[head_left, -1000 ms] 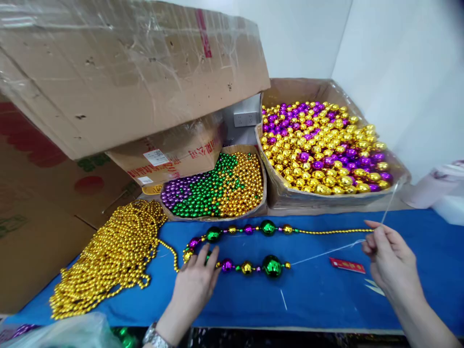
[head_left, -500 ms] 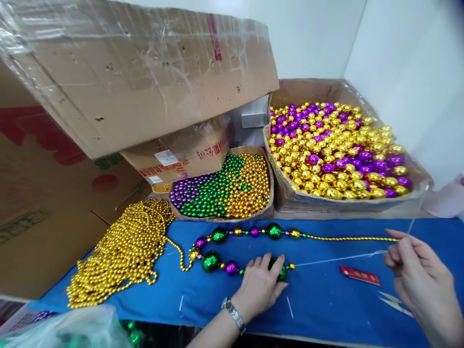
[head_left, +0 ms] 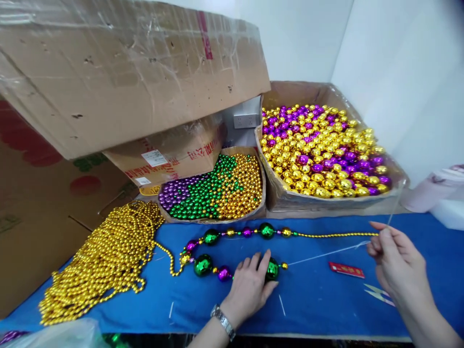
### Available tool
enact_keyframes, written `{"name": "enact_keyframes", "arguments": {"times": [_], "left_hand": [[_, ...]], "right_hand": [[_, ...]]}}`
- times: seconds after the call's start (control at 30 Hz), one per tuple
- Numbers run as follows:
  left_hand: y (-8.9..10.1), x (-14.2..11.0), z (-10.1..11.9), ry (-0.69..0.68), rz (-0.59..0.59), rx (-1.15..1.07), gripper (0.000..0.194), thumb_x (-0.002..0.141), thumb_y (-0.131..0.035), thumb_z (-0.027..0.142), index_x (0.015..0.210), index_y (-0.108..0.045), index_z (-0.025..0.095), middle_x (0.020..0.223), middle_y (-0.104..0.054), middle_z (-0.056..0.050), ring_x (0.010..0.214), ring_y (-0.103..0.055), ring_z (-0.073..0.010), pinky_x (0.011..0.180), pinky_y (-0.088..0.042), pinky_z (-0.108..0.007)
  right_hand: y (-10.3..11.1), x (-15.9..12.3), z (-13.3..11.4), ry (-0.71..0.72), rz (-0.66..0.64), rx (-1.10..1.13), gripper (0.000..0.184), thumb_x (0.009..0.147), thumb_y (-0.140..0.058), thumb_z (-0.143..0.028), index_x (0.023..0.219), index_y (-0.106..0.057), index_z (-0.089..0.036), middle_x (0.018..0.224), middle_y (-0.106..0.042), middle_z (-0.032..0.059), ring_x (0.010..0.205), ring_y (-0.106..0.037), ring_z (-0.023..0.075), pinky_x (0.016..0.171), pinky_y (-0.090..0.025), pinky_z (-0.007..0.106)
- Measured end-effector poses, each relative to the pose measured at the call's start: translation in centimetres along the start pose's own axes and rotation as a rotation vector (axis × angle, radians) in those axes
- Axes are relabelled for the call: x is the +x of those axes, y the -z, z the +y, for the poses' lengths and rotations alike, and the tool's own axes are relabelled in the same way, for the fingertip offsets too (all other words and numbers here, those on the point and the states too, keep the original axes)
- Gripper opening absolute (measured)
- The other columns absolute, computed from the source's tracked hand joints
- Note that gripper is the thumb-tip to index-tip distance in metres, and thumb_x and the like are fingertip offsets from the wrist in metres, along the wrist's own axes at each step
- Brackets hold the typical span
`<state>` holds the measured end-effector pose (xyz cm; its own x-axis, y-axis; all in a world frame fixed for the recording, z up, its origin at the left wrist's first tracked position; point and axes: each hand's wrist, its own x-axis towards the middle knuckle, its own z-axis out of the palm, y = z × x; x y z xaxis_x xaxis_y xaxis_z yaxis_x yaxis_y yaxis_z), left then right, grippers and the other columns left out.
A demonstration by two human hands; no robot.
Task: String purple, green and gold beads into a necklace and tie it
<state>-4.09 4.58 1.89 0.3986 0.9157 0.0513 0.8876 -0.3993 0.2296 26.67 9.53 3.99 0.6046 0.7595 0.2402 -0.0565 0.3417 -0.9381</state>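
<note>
A bead strand (head_left: 232,233) of green, purple and gold balls loops across the blue table cover (head_left: 319,299). My left hand (head_left: 250,285) rests on its lower run, fingers spread over a gold bead and touching a large green ball (head_left: 272,268). A thin clear thread (head_left: 326,252) runs from that end to my right hand (head_left: 393,263), which pinches it. The strand's upper run thins into small gold beads that reach the same hand.
A heap of gold bead strands (head_left: 105,261) lies at the left. Behind stand a small box of purple, green and gold beads (head_left: 217,186) and a large box of gold and purple balls (head_left: 319,147). Cardboard cartons (head_left: 126,72) overhang. A red tag (head_left: 347,269) and snips (head_left: 379,294) lie near my right hand.
My left hand slid right along the lower run, from the left green ball to the right green ball. My right hand kept its pinch on the thread.
</note>
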Motion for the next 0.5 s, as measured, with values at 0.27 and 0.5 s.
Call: {"name": "enact_keyframes", "arguments": {"times": [0.27,0.5], "left_hand": [[-0.7,0.7,-1.0,-0.032,0.063,0.095,0.065,0.085,-0.054,0.027,0.143,-0.024,0.023,0.129,-0.052,-0.012,0.108,-0.051,-0.0289,0.093,-0.042,-0.049],[-0.9,2.4,-1.9,-0.023,0.101,0.168,0.057,0.085,-0.052,0.023,0.139,-0.032,0.019,0.121,-0.056,-0.013,0.102,-0.054,-0.0281,0.089,-0.045,-0.048]], "right_hand": [[0.1,0.5,-0.7,0.038,0.005,-0.005,0.028,0.083,-0.063,-0.04,0.099,-0.064,-0.018,0.059,-0.04,-0.005,0.054,-0.038,0.0079,0.05,-0.031,0.023],[0.0,0.3,-1.3,0.054,0.049,-0.104,0.034,0.081,-0.061,-0.048,0.098,-0.063,-0.018,0.059,-0.04,-0.0047,0.052,-0.039,0.0088,0.049,-0.031,0.025]]}}
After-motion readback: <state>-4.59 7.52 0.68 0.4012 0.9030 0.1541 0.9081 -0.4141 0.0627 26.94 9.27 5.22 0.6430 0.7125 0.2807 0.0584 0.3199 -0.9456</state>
